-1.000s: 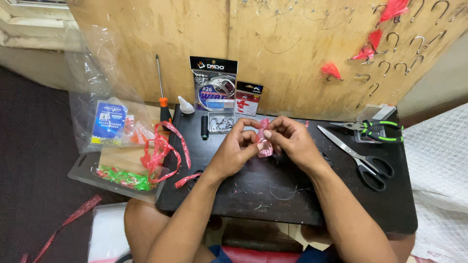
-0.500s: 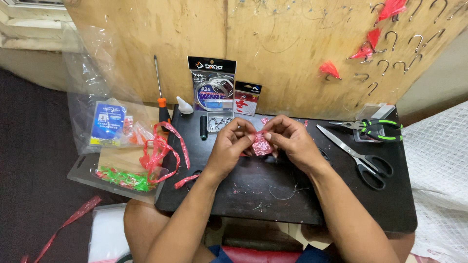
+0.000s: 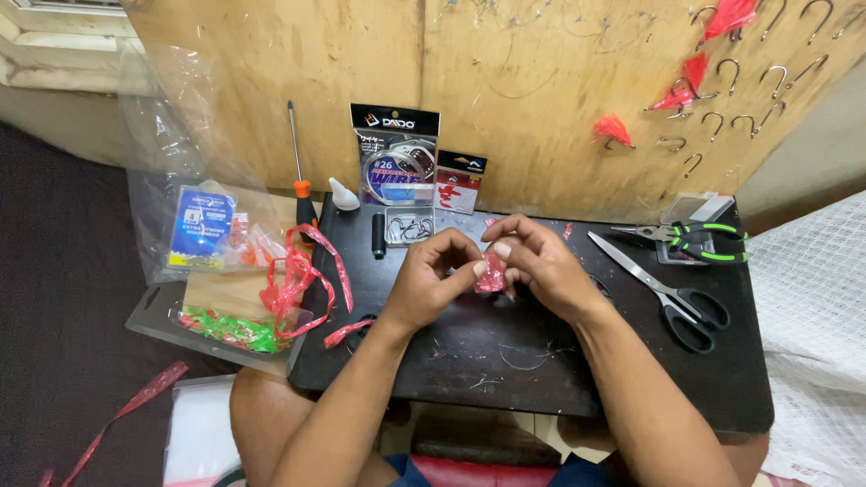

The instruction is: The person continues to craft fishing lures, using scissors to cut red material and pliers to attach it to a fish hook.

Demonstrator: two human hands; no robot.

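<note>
While both forearms reach in from the near edge of the black table (image 3: 631, 379), we hold our hands together over its middle. Our left hand (image 3: 431, 278) is curled, wrist bent slightly inward, with thumb and forefinger pinching the left side of a small pink tuft (image 3: 490, 272). Our right hand (image 3: 539, 267) mirrors it, fingers bent and closed on the right side of the same tuft, knuckles facing up. The tuft sits between the two sets of fingertips, just above the table surface; whether it touches the table we cannot tell.

Relative to the tuft: the black-handled scissors (image 3: 663, 296) lie well to the right on the table, with the green-handled pliers (image 3: 695, 240) beyond them. A small clear box of hooks (image 3: 408, 227) lies just behind the left hand, with a black spool (image 3: 379, 234) beside it. The orange-handled screwdriver (image 3: 299, 176) leans against the wooden board (image 3: 541, 81) to the far left. Red ribbon strips (image 3: 302, 275) lie left of the tuft at the table's edge.
</note>
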